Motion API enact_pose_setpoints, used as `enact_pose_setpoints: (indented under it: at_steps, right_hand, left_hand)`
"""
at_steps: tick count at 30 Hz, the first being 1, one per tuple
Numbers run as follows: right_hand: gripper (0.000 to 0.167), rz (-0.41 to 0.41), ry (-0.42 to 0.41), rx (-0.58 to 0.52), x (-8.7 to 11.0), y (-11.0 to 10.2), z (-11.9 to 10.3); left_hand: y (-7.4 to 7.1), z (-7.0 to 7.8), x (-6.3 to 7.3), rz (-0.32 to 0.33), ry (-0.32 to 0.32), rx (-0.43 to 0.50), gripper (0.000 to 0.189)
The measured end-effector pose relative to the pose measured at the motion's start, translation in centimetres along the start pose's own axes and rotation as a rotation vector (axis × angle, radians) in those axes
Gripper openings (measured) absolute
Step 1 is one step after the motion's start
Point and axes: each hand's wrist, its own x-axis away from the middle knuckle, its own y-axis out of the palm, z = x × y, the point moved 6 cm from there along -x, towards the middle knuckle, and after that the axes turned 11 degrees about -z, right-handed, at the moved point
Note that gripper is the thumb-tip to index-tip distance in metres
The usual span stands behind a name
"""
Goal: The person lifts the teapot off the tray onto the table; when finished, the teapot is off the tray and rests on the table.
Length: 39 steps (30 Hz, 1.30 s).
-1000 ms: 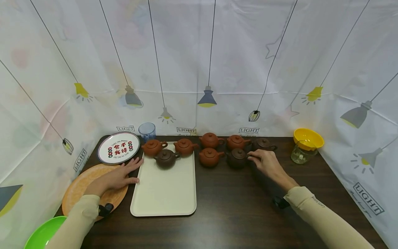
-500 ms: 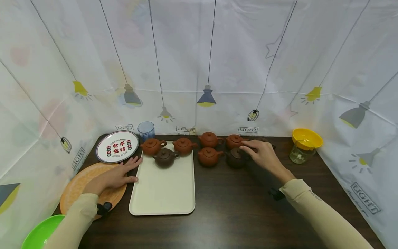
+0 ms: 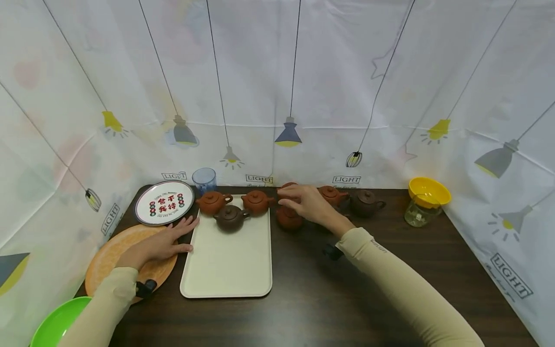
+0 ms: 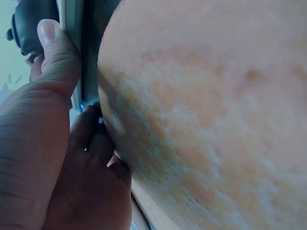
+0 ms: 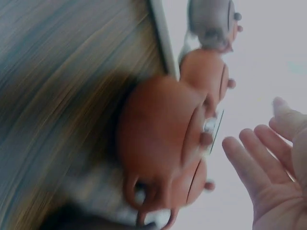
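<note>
My right hand point(image 3: 311, 205) hovers over the reddish-brown teapots right of the cream tray point(image 3: 225, 274), partly hiding a front teapot point(image 3: 289, 219). In the right wrist view its fingers are spread and nearly straight, apart from the blurred teapot point(image 5: 158, 127). Two reddish teapots and a dark brown teapot point(image 3: 231, 219) sit at the tray's far end. A reddish teapot point(image 3: 333, 195) and a dark teapot point(image 3: 366, 202) stand further right. My left hand point(image 3: 160, 246) lies by the tray's left edge with fingers extended, above an orange round plate point(image 3: 104, 265); its thumb touches the tray rim.
A white plate with red characters point(image 3: 165, 202) and a blue glass point(image 3: 204, 180) stand at the back left. Near the front left is a green bowl point(image 3: 60, 323). A yellow bowl point(image 3: 429, 190) and a clear glass jar point(image 3: 418, 214) stand at the right. A printed curtain borders the table.
My right hand has let go of a dark teapot at the right and moved left over the reddish teapots. The left hand has stayed in place.
</note>
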Motion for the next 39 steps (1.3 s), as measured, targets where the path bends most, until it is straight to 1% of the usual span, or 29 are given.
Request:
enact_pose_setpoints:
  at_steps: [2,4,6,8,11,15,18,22,26,28,30,32,35,39]
  right_hand:
    - [0.035,-0.042,-0.028,-0.005,-1.3,1.0,-0.9]
    - [0.035,-0.089,-0.033,-0.007,-2.5,2.1,-1.7]
    - [0.036,-0.146,-0.014,-0.021,-3.7,3.3,-2.5]
    - [0.038,-0.198,0.027,-0.036,-4.7,4.4,-3.1]
    - [0.04,-0.237,0.072,-0.033,-6.0,5.9,-4.0]
    - [0.037,-0.228,0.069,0.034,-7.0,7.3,-5.0]
    - [0.032,-0.213,0.056,0.067,-7.2,8.0,-5.5]
    - [0.027,-0.187,0.075,0.045,-7.0,8.8,-5.6]
    - [0.026,-0.155,0.14,0.004,-6.8,9.1,-5.1]
    - [0.027,-0.155,0.174,-0.017,-6.9,9.2,-4.8]
    - [0.027,-0.151,0.187,-0.023,-6.9,9.3,-4.6]
    - [0.025,-0.148,0.179,-0.012,-6.9,9.4,-4.6]
    - [0.022,-0.126,0.136,0.039,-6.6,9.1,-4.7]
    - [0.022,-0.118,0.086,0.089,-5.8,8.6,-5.1]
  left_hand:
    - [0.0,-0.1,0.1,-0.004,-0.008,0.003,0.086]
    - [-0.1,-0.1,0.1,-0.006,-0.012,0.001,0.086]
    - [-0.1,-0.2,0.2,-0.007,-0.022,0.003,0.086]
    - [-0.1,-0.3,0.2,-0.007,-0.023,0.006,0.086]
    - [-0.1,-0.4,0.2,-0.01,-0.021,0.011,0.087]
    - [0.0,-0.4,0.2,-0.009,-0.01,0.017,0.087]
    - [0.1,-0.4,0.1,-0.004,-0.005,0.022,0.087]
    - [0.1,-0.5,0.0,0.003,-0.001,0.017,0.086]
    - [0.0,-0.3,-0.1,0.004,-0.001,0.014,0.086]
    - [0.0,-0.2,0.0,0.003,-0.001,0.017,0.086]
    - [-0.1,-0.1,0.0,0.002,0.002,0.019,0.086]
    - [-0.1,-0.1,-0.1,0.002,0.009,0.016,0.086]
    - [0.0,-0.2,-0.2,-0.001,0.008,0.014,0.086]
    - [0.1,-0.3,-0.3,-0.011,-0.005,0.021,0.086]
